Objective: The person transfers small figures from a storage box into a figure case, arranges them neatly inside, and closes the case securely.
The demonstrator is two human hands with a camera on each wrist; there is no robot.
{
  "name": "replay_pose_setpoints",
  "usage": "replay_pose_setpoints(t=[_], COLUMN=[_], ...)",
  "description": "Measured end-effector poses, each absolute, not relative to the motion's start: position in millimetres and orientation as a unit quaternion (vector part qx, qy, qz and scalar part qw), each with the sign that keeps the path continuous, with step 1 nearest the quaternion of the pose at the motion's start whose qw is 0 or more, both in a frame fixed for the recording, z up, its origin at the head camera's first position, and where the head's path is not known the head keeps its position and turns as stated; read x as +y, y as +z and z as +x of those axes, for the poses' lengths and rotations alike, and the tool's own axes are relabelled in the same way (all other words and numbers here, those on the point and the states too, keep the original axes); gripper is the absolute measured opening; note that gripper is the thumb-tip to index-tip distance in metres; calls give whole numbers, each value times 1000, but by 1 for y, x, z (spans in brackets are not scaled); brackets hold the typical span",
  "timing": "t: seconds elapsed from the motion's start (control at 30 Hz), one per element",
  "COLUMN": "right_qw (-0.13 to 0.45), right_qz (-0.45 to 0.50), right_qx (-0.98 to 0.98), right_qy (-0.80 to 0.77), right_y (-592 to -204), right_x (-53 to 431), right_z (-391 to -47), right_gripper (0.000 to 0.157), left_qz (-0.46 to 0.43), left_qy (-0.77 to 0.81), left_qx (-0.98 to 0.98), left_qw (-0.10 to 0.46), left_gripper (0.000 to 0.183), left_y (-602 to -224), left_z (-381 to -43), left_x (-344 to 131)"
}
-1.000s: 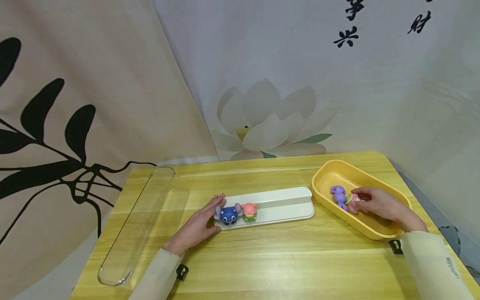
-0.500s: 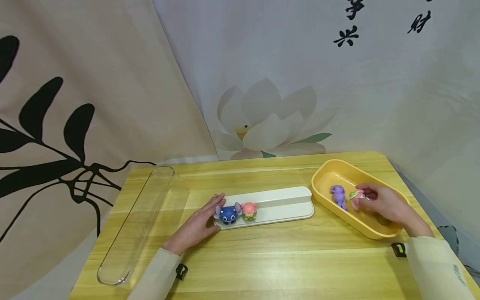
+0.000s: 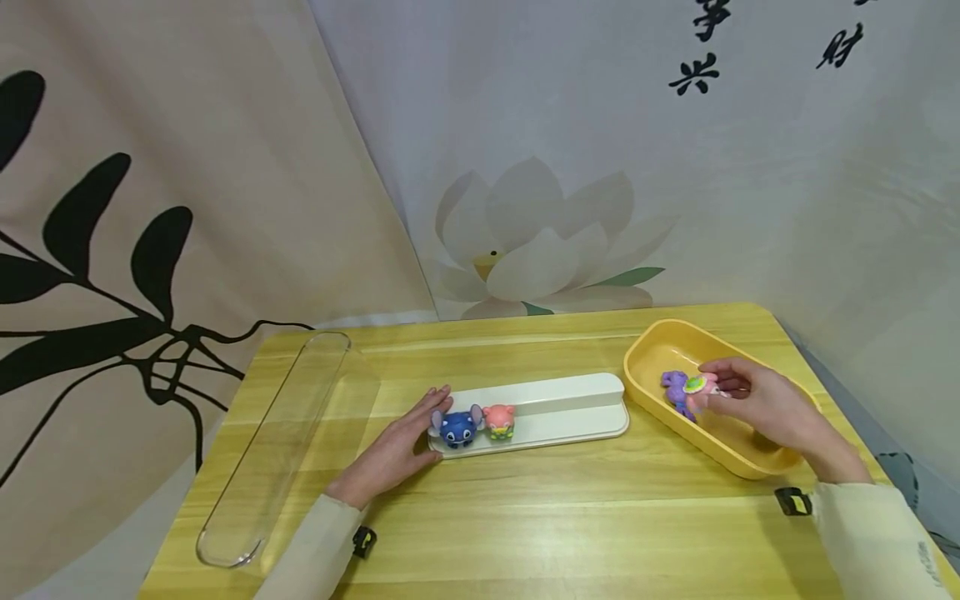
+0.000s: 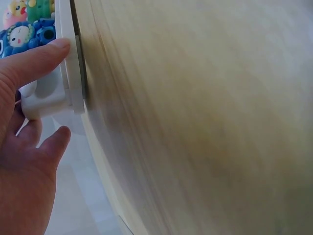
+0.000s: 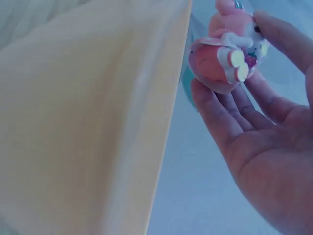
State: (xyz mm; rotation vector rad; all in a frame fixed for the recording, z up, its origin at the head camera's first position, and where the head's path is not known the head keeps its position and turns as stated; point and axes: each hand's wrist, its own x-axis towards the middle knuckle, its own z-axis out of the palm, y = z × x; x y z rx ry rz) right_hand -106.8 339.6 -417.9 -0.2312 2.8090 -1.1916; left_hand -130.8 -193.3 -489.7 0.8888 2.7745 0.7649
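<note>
Head: right hand [image 3: 776, 410] pinches pink, green-patched figurine [image 3: 699, 392]; left hand [image 3: 393, 452] spread against tray [image 3: 566, 425].

Printed cloth [image 3: 555, 100] hangs behind a wooden table [image 3: 570, 517].

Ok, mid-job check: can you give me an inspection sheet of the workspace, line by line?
Surface: wood-grain table; no spill seen.
Job's things: stepped white base carrying a blue Stitch figurine and a pink-and-green figurine; yellow tray holding a purple figurine; clear plastic case at left.
Clutter: nothing seen.
Grips: left hand rests against the base's left end; right hand pinches a pink figurine over the tray; whether that touches the purple one is unclear.
Cables: thin dark line beyond the table's right edge, possibly a cable.
Surroundings: printed hanging cloth behind the table.
</note>
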Motion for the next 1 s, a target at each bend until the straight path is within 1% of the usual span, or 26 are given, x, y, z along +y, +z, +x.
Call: replay_pose_setpoints(t=[0.13,0.37,0.53,0.67,1.0], right_qw=[30,25,17,18,23], right_qz=[-91,-104,-113,-114,-82], right_qx=[907,902,891,866,836], right_qy=[-410,-418,-439,-486,-542], right_y=[-413,-406,-406,-407,-407], right_x=[327,305,290,278,253], right_z=[-105,-101,-101,-103,-103], right_gripper=[49,51,46,42,45], left_qz=[295,294,298,298,297], left_qy=[253,255,252,253,253], left_qx=[919,919,919,919,919], left_qw=[63,62,59,60,57], left_gripper=[88,90,91,90,90], left_y=[-489,-489,-490,-490,-490], left_z=[-130,-130,-130,-129,-129], left_x=[-193,-193,-193,-193,-193])
